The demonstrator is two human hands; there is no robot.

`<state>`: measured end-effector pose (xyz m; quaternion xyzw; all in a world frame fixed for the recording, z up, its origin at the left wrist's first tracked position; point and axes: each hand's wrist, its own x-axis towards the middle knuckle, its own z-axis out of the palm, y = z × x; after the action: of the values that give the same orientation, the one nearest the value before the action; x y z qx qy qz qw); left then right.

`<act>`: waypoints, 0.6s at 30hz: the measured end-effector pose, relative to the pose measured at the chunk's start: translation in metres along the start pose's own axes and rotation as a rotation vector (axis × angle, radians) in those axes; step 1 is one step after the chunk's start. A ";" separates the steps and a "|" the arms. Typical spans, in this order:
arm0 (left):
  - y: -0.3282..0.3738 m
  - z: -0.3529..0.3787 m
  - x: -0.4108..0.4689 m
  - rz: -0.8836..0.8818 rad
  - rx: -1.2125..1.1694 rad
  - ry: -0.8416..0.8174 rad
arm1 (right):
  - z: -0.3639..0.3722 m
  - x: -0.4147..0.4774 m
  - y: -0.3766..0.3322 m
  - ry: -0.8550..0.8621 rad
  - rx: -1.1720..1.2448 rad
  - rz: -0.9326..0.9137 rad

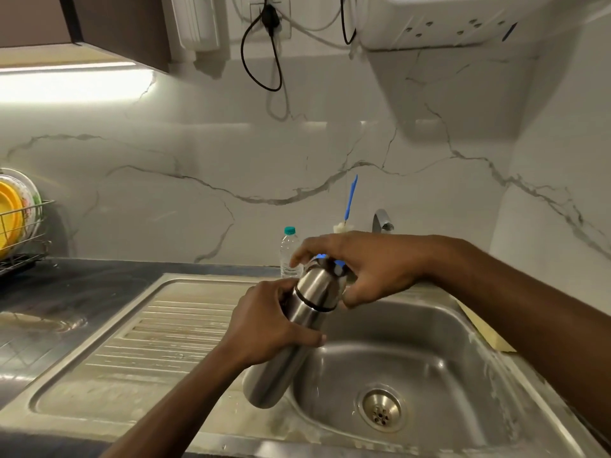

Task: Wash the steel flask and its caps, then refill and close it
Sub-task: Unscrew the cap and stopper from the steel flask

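While two hands (pixel 264 322) (pixel 373 269) grip it, one flask (pixel 291 328) tilts.

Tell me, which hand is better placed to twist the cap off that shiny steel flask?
The right hand: its fingers curl round the steel cap topping the tilted cylindrical steel flask. The left hand grips the flask's body lower down, so it probably serves best as the steadying hand.

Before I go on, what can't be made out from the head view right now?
Head view:
1. Top of the cap on the steel flask: covered by the right hand; the blue part there is unclear.
2. Flask contents: hidden by its wall.
3. Tap: lower part behind the right hand.
4. Dish rack: cut off by the left edge.
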<state>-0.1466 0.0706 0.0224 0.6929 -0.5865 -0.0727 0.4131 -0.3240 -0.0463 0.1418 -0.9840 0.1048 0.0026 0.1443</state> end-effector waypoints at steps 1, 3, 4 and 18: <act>-0.001 0.000 0.000 0.000 -0.007 0.004 | 0.002 0.001 0.000 0.017 -0.014 0.008; -0.002 -0.002 0.001 -0.003 -0.001 0.015 | 0.006 0.004 -0.003 0.073 -0.074 0.116; -0.002 -0.003 0.001 -0.008 0.011 0.020 | 0.007 0.007 -0.006 0.089 -0.085 0.184; -0.027 -0.032 -0.008 -0.079 -0.019 0.049 | -0.022 0.041 -0.011 0.031 0.063 -0.135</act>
<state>-0.1100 0.0926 0.0217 0.7132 -0.5477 -0.0774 0.4305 -0.2818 -0.0508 0.1649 -0.9837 0.0406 -0.0257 0.1734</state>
